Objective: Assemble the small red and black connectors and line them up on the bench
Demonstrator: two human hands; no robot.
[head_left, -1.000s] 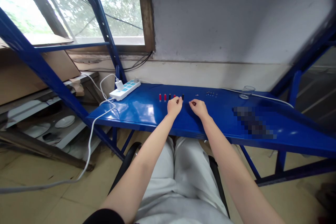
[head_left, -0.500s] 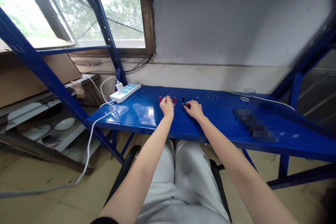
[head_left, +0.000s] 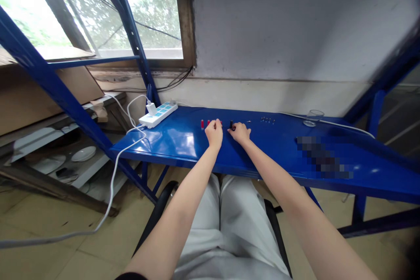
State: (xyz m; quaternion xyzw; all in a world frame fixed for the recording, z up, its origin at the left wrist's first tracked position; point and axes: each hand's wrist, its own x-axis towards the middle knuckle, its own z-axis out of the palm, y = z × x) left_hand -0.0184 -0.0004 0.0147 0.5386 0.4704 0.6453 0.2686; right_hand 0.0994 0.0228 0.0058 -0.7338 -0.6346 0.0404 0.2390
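Observation:
My left hand (head_left: 214,134) is curled above the blue table, fingertips drawn together; whatever is in them is hidden or too small to name. Just left of it stand two small red cylinders, an outer one (head_left: 202,124) and an inner one (head_left: 208,122). Part of another red piece shows behind the fingers. My right hand (head_left: 240,133) has its thumb and fingers closed at the lower part of a small upright black cylinder (head_left: 231,123). Several tiny metallic pieces (head_left: 268,120) lie in rows to the right, and one small light piece (head_left: 248,121) lies nearer.
A white power strip (head_left: 158,115) with a plug and cable lies at the table's left end. A clear glass cup (head_left: 313,118) stands at the back right by a white cable. A blurred dark object (head_left: 323,157) lies at the right. Blue frame posts (head_left: 374,113) flank the table (head_left: 275,148).
My left hand has shifted slightly right, uncovering the inner red cylinder and covering more of another red piece. My right fingers have closed in on the black cylinder. The view has shifted slightly.

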